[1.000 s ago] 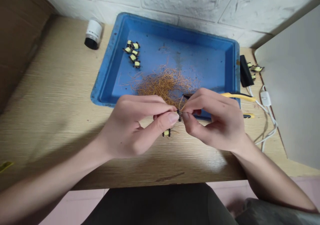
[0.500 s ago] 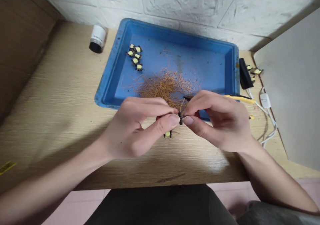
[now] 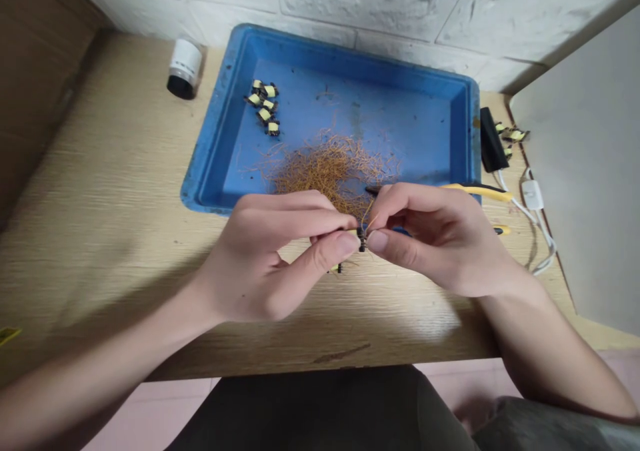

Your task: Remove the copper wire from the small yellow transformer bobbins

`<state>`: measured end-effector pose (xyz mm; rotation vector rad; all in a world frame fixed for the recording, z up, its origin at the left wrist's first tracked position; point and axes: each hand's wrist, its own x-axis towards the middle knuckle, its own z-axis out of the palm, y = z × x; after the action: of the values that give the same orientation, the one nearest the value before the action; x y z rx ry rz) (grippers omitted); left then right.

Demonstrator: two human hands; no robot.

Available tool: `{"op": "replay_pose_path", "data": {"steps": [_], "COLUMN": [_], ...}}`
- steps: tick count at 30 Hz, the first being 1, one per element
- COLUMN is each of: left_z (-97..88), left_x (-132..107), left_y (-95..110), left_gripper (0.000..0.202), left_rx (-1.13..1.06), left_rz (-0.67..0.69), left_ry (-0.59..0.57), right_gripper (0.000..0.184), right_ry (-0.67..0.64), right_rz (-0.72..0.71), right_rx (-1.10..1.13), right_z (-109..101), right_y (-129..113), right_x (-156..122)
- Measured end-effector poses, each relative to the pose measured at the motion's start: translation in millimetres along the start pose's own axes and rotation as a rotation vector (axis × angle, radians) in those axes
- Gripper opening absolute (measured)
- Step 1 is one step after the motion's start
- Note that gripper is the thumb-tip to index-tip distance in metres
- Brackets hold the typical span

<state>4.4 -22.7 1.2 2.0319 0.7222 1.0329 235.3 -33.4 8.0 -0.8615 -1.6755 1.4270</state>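
Observation:
Between the thumb and fingers of my left hand [image 3: 280, 257] is a small transformer [image 3: 361, 239], its black pin row sticking out to the right. My right hand [image 3: 435, 237] pinches at that end, where a thin copper-coloured wire [image 3: 369, 212] stands up; the fingertips hide most of what they grip. Below the left thumb, a second yellow-taped transformer [image 3: 336, 268] lies on the table, partly covered. Behind my right hand are pliers with yellow-and-black handles [image 3: 483, 191], their dark tip over the tray.
A blue tray [image 3: 210, 151] holds a heap of wire clippings [image 3: 320, 171] and several yellow-taped transformers [image 3: 265, 107]. A white-and-black jar [image 3: 185, 69] stands left of it. To the right are a black object [image 3: 493, 141], more transformers [image 3: 513, 134] and a white cable with a switch [image 3: 532, 195].
The view has shifted slightly. Both hands stay together at the transformer, whose yellow tape now shows a little beside the left thumb; the right fingers have moved slightly at the wire.

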Motion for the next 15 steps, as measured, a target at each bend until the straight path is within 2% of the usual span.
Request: {"op": "replay_pose_path", "data": {"steps": [6, 15], "left_z": [2.3, 0.7], "left_x": [-0.6, -4.0], "left_y": [1.0, -0.1], "left_gripper": [0.012, 0.014], "left_rx": [0.062, 0.064], "left_rz": [0.03, 0.03], "left_ry": [0.02, 0.04], "right_gripper": [0.013, 0.016], "right_ry": [-0.005, 0.01], "right_rz": [0.088, 0.076], "right_rx": [0.097, 0.085], "right_z": [0.5, 2.1], "right_y": [-0.7, -1.6], "right_x": [-0.8, 0.3]}}
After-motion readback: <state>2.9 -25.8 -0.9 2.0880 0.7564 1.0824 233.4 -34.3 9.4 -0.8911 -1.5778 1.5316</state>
